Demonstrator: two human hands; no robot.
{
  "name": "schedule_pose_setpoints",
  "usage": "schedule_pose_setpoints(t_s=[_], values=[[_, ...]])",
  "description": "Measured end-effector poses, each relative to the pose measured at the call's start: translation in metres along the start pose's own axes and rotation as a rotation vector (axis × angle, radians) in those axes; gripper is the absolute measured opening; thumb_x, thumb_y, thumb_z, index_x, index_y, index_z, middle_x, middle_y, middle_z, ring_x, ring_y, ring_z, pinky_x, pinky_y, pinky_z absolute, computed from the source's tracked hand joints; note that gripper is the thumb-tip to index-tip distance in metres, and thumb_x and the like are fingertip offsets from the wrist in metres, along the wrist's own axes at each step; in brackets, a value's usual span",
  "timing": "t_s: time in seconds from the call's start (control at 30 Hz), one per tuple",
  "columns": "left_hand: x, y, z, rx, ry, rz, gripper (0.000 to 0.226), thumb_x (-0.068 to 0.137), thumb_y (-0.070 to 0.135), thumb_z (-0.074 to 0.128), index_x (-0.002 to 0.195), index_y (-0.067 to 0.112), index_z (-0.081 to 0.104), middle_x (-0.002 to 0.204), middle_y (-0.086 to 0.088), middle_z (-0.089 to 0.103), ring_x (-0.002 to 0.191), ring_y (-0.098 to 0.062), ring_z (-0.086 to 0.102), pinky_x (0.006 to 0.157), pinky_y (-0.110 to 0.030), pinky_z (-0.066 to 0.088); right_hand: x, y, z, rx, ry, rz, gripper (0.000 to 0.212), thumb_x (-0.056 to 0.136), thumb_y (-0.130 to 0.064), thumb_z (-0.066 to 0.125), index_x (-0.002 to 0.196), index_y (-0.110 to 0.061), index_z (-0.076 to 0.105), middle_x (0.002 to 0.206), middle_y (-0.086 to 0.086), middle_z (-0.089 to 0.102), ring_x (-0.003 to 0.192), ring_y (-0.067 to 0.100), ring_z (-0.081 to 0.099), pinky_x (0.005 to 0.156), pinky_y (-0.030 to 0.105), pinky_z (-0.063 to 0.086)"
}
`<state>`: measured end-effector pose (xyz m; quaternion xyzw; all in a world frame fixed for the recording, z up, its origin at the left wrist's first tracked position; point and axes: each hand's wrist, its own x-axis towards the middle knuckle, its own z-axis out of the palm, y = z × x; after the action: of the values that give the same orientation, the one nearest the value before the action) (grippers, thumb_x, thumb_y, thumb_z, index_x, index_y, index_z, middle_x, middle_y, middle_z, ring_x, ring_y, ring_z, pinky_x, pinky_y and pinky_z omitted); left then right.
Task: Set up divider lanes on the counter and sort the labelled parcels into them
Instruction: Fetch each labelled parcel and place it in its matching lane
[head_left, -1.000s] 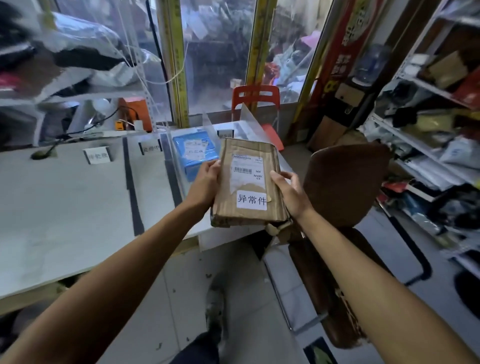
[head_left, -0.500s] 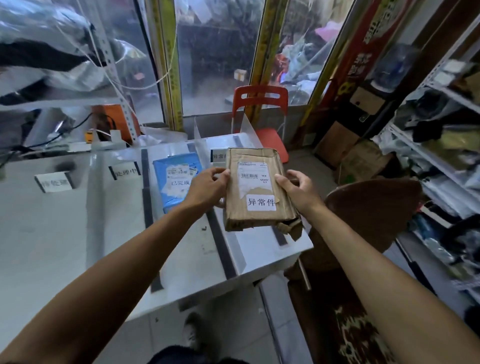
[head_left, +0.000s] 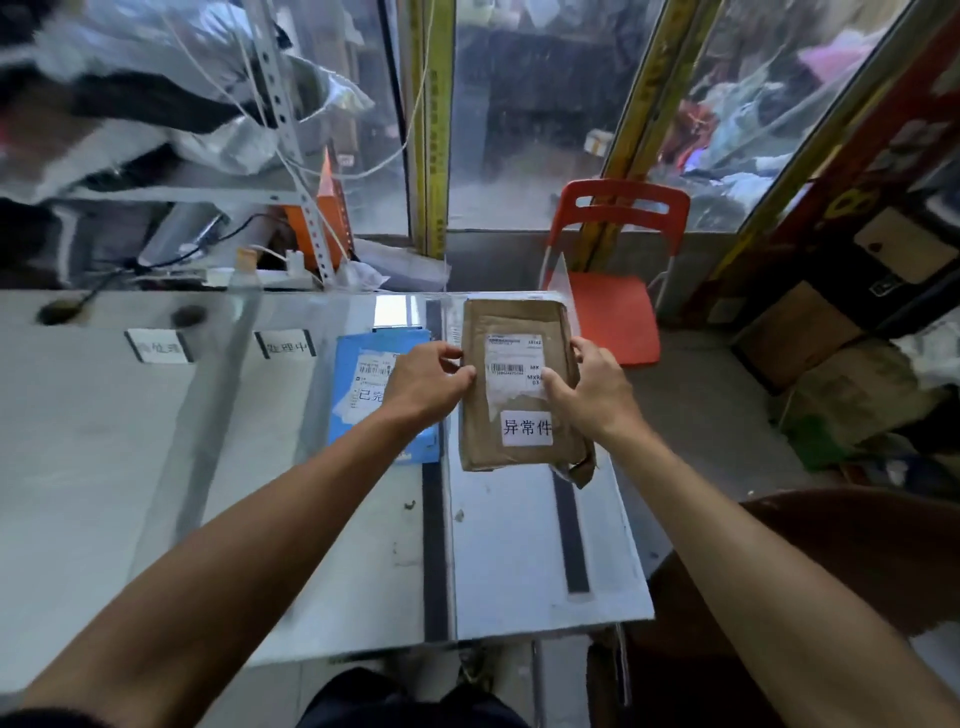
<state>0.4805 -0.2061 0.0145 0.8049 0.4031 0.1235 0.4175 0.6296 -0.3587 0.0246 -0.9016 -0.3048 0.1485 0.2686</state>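
A brown cardboard parcel with a barcode label and a white sticker sits low over the rightmost lane of the white counter. My left hand grips its left edge and my right hand grips its right edge, thumb on top. A blue parcel with a white label lies in the lane to the left, partly hidden by my left forearm. Clear upright dividers on dark base strips split the counter into lanes. Small lane signs stand at the back.
A red plastic chair stands beyond the counter's right end. A brown seat back is close at my right. Cardboard boxes and shelving fill the right side. Cables and a metal rack crowd the back left.
Both hands have carried the brown parcel forward and down over the rightmost lane. My view has moved closer to the counter and now looks more steeply down.
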Motion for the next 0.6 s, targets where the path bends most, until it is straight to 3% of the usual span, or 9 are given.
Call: schedule_pose_setpoints(t_s=[0.2,0.27,0.37,0.47,0.6], values=[[0.017,0.000,0.018,0.162,0.061,-0.063,0.038,0.094,0.044,0.066,0.125,0.023,0.071,0.119,0.001,0.073,0.108,-0.018,0.065,0.086,-0.033,0.053,0.034,0.009,0.011,-0.009,-0.114,-0.079,0.060,0.094,-0.039,0.065,0.147,-0.022,0.043,0.131,0.005,0.057,0.119,0.025,0.058,0.102,0.046,0.051],[0.018,-0.003,0.026,0.240,0.100,-0.087,0.042,0.094,0.049,0.064,0.127,0.025,0.070,0.124,-0.002,0.070,0.118,-0.024,0.057,0.091,-0.037,0.049,0.039,0.013,0.016,0.005,-0.162,-0.101,0.058,0.094,-0.036,0.065,0.147,-0.025,0.043,0.128,0.004,0.058,0.115,0.023,0.059,0.099,0.043,0.052],[0.018,-0.007,0.037,0.323,0.096,-0.136,0.050,0.094,0.051,0.064,0.136,0.023,0.065,0.136,-0.005,0.057,0.130,-0.029,0.040,0.103,-0.039,0.039,0.047,0.019,0.021,0.003,-0.208,-0.099,0.056,0.093,-0.036,0.066,0.143,-0.027,0.044,0.124,0.003,0.059,0.112,0.022,0.061,0.097,0.044,0.055],[0.020,-0.011,0.044,0.310,0.054,-0.199,0.054,0.093,0.052,0.064,0.143,0.033,0.057,0.149,-0.002,0.038,0.137,-0.029,0.030,0.111,-0.043,0.031,0.052,0.029,0.027,-0.015,-0.269,-0.080,0.056,0.091,-0.036,0.068,0.140,-0.024,0.044,0.123,0.005,0.059,0.110,0.024,0.062,0.095,0.047,0.056],[0.020,-0.016,0.054,0.322,-0.002,-0.236,0.061,0.093,0.050,0.063,0.150,0.036,0.045,0.156,-0.003,0.022,0.143,-0.031,0.020,0.116,-0.048,0.026,0.048,0.040,0.036,-0.092,-0.344,-0.136,0.062,0.088,-0.038,0.065,0.143,-0.026,0.040,0.135,0.005,0.051,0.121,0.026,0.056,0.097,0.050,0.053]])
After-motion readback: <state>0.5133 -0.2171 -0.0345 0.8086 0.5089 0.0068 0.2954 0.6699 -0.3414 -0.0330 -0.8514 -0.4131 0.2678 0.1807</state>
